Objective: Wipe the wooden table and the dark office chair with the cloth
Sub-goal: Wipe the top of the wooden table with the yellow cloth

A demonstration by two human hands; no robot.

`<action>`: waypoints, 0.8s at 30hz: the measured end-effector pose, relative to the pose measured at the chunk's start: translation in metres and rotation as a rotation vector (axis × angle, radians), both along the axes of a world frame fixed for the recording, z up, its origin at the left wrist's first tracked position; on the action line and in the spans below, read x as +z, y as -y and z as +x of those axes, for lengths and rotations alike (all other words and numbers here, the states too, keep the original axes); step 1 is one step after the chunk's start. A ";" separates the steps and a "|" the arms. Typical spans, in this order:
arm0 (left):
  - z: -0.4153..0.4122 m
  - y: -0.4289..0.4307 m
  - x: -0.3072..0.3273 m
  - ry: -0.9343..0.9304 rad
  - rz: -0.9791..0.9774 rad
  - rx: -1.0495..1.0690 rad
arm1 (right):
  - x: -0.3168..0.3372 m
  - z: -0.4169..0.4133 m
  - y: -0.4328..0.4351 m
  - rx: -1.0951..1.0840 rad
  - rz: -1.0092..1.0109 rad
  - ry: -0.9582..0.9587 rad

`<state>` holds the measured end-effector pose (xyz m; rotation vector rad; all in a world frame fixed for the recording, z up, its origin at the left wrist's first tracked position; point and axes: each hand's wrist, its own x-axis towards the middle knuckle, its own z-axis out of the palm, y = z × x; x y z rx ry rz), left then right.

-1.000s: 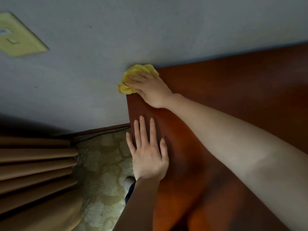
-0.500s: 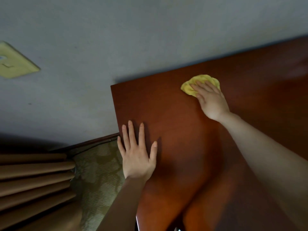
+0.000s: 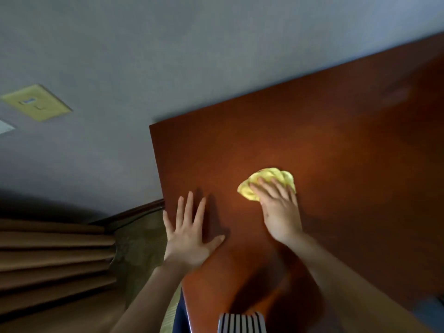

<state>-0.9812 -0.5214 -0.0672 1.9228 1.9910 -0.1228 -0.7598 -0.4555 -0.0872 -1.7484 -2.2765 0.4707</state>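
A reddish-brown wooden table [image 3: 336, 145] fills the right and centre of the head view, its back edge against the wall. A crumpled yellow cloth [image 3: 269, 180] lies on the tabletop near the middle. My right hand [image 3: 278, 207] presses down on the cloth with fairly straight, spread fingers covering its near side. My left hand [image 3: 189, 231] rests flat on the table near its left edge, fingers spread, holding nothing. The dark office chair is not in view.
A grey wall [image 3: 168, 56] runs behind the table, with a yellowish switch plate [image 3: 36, 103] at the left. Brown curtain folds [image 3: 52, 258] hang at the lower left beside a patterned carpet [image 3: 139, 246]. Striped fabric [image 3: 241, 323] shows at the bottom edge.
My right hand has slid the cloth from the table's far left corner to the right, then back toward me to the middle. My left hand has stayed flat by the left edge.
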 end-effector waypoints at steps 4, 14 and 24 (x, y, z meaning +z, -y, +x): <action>0.029 0.043 0.004 -0.045 -0.115 -0.097 | 0.008 0.011 0.066 0.144 0.040 -0.050; 0.088 0.079 0.015 -0.257 -0.253 -0.326 | 0.015 0.115 0.167 0.337 -0.064 0.118; 0.101 0.070 0.024 -0.471 -0.191 -0.596 | 0.015 0.220 0.152 -0.256 -0.206 0.118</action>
